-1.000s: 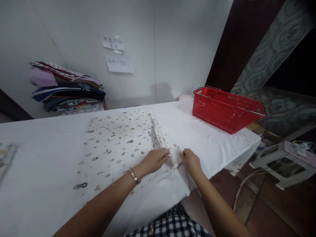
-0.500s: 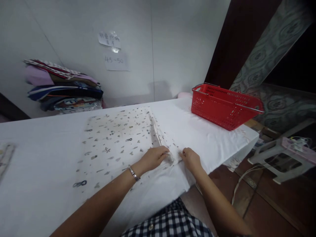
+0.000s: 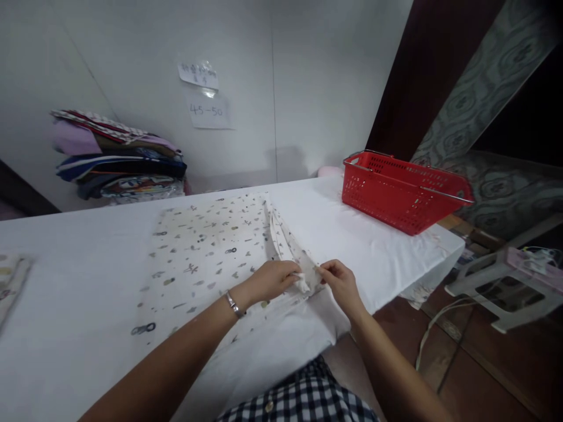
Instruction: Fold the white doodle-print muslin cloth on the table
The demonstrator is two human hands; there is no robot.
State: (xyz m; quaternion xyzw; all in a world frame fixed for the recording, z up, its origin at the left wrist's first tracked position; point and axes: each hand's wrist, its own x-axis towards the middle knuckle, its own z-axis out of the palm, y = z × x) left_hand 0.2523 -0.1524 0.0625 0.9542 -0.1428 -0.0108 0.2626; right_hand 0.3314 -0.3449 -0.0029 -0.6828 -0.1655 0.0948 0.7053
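A white printed cloth [image 3: 206, 252], patterned with small plants and shapes, lies spread over the white-covered table [image 3: 88, 275]. My left hand [image 3: 277, 280], with a metal bracelet at the wrist, pinches a bunched part near the cloth's front right corner. Just to its right, my right hand [image 3: 341, 282] grips the cloth's right edge between thumb and fingers. Between the hands the layers are raised and parted, and a fold runs back along the right side. Whether the cloth is a pillowcase or another piece I cannot tell.
A red basket [image 3: 400, 196] with metal handles stands at the table's right end. Several folded fabrics [image 3: 121, 155] are stacked at the back left. Another printed cloth [image 3: 11, 284] lies at the left edge. A plastic stool [image 3: 505, 293] stands on the floor at right.
The cloth's right edge is lifted and its layers have opened wider near my hands. My right hand has shifted slightly left, closer to the left one. Both hands keep hold.
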